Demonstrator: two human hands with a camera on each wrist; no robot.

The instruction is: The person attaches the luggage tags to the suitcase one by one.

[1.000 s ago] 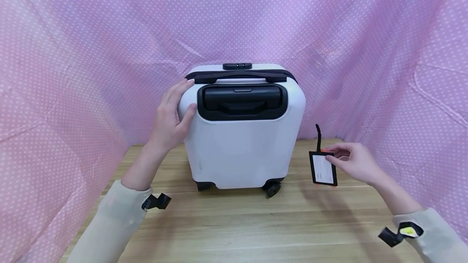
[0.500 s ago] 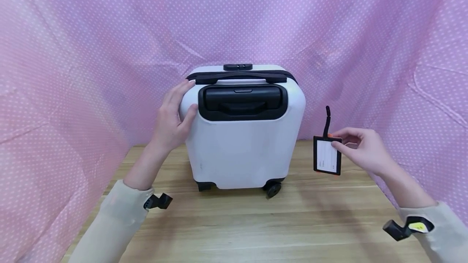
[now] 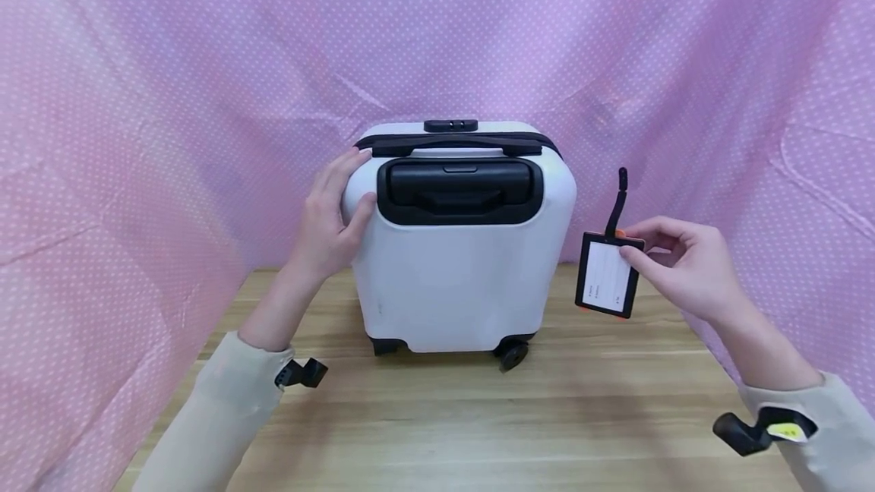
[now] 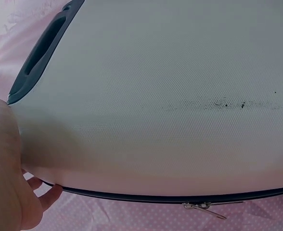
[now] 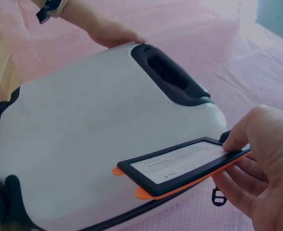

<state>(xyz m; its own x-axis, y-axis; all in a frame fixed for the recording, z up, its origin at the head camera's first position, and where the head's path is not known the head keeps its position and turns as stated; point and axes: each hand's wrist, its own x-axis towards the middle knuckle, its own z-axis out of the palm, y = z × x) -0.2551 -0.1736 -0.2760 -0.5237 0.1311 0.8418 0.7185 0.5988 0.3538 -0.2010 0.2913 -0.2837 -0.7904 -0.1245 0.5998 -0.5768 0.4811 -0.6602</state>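
A white hard-shell suitcase (image 3: 458, 279) stands upright in the middle, its trolley handle (image 3: 459, 184) pushed down into a black recess. At its upper left corner my left hand (image 3: 324, 222) holds on, thumb on the front face and fingers round the side. To the right of the suitcase, apart from it, my right hand (image 3: 690, 268) pinches a luggage tag (image 3: 608, 275) by its upper corner. The tag is black with an orange back and a white card in its window. Its black strap (image 3: 617, 207) sticks up. In the right wrist view a small black buckle (image 5: 219, 197) hangs below the fingers.
A wooden tabletop (image 3: 437, 424) lies under the suitcase. Pink dotted cloth (image 3: 437, 29) encloses the back and both sides. Black wheels (image 3: 513, 355) show under the suitcase. A carry handle (image 3: 454, 144) and a lock (image 3: 451, 126) sit on top; zipper pulls (image 4: 204, 207) hang at its side.
My right hand has lifted the luggage tag higher, and the tag has tilted. The left hand keeps its place on the suitcase; the whole scene shifts slightly right.
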